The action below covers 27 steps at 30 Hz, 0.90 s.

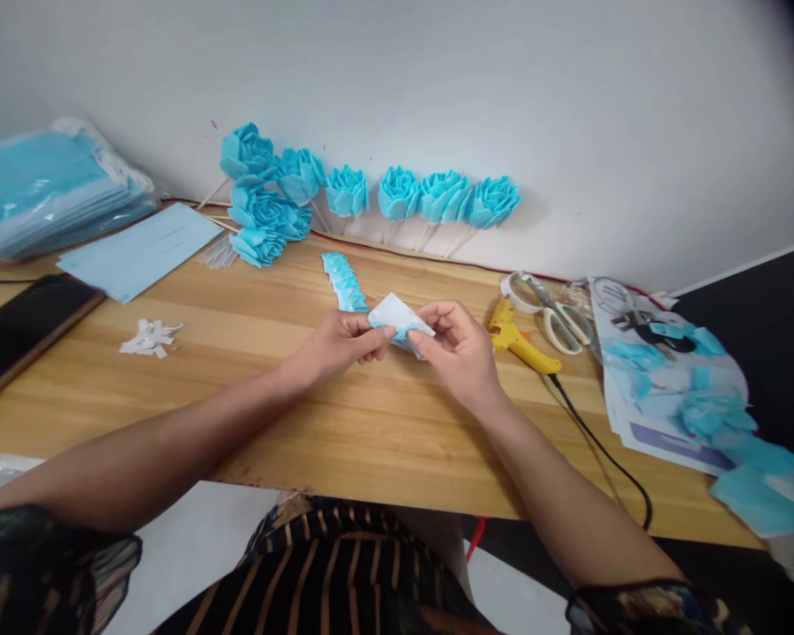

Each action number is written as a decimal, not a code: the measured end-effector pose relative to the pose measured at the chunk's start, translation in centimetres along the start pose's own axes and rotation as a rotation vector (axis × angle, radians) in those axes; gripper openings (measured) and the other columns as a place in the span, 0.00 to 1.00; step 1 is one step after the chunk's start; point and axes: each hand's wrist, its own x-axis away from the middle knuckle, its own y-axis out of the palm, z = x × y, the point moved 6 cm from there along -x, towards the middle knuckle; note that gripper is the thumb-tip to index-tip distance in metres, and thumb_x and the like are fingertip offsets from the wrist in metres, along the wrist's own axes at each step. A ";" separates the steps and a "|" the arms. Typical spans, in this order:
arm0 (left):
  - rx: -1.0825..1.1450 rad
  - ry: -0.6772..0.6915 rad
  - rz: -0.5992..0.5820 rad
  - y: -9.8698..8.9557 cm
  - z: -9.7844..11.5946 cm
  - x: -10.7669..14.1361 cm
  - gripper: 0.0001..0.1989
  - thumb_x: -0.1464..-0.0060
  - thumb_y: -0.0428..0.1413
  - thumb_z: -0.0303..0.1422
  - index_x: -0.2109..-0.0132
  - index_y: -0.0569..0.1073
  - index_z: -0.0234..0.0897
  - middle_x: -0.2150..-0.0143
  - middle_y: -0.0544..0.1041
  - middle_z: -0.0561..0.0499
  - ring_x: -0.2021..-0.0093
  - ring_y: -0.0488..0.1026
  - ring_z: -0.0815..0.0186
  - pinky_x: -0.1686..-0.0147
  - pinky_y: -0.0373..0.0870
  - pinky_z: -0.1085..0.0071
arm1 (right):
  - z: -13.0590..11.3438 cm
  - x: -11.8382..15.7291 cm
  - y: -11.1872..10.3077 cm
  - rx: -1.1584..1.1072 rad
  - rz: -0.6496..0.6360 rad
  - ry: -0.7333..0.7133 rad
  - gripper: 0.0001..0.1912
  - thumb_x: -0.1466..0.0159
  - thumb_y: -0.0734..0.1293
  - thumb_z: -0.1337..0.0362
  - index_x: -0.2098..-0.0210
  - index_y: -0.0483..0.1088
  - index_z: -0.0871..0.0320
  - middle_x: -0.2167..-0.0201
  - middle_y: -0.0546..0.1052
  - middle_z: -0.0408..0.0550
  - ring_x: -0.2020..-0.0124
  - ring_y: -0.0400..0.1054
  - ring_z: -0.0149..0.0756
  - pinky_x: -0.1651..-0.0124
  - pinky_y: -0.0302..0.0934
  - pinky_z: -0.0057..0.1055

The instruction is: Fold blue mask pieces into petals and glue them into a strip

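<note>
One white-blue piece (397, 312) pinched between left grip (342, 343), right grip (464, 354); corner up.

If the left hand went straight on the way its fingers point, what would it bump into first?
Beyond the folded sheet it pinches, the left hand would probably meet the right hand first, though depth is hard to judge.

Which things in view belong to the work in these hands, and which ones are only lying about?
Likely in the work:
- blue-and-white piece
- row of small blue pieces
- blue flowers
- yellow glue gun
- scissors

Probably just lying about:
- dark phone
- printed sheet
</note>
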 end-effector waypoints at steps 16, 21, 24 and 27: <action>0.030 0.021 0.048 -0.1 0.2 0.0 0.17 0.49 0.64 0.42 0.75 0.71 0.34 0.79 0.68 0.55 0.78 0.63 0.73 0.76 0.60 0.75 | -0.1 0.2 1.0 -0.076 -0.073 0.082 0.24 0.39 0.70 0.62 0.43 0.70 0.52 0.64 0.76 0.42 0.66 0.68 0.32 0.60 0.65 0.33; 0.067 0.073 0.114 -0.4 0.6 -0.1 0.14 0.48 0.63 0.41 0.71 0.73 0.34 0.79 0.68 0.56 0.78 0.62 0.74 0.76 0.61 0.76 | 0.0 0.2 1.1 -0.033 -0.106 0.111 0.21 0.39 0.70 0.64 0.46 0.73 0.54 0.64 0.78 0.43 0.66 0.68 0.31 0.61 0.65 0.32; 0.150 0.075 0.144 -0.6 0.2 -0.3 0.17 0.49 0.64 0.43 0.59 0.76 0.34 0.76 0.72 0.56 0.77 0.65 0.73 0.76 0.64 0.75 | -0.2 0.2 0.9 -0.043 -0.066 0.078 0.21 0.39 0.71 0.64 0.46 0.72 0.53 0.62 0.79 0.44 0.66 0.70 0.32 0.61 0.67 0.32; 0.107 0.068 0.068 -0.3 0.1 -0.3 0.15 0.48 0.64 0.43 0.63 0.77 0.34 0.77 0.71 0.56 0.77 0.65 0.73 0.75 0.64 0.75 | -0.2 0.2 0.8 -0.045 -0.049 0.049 0.22 0.39 0.71 0.62 0.45 0.71 0.52 0.61 0.80 0.45 0.66 0.71 0.33 0.60 0.68 0.34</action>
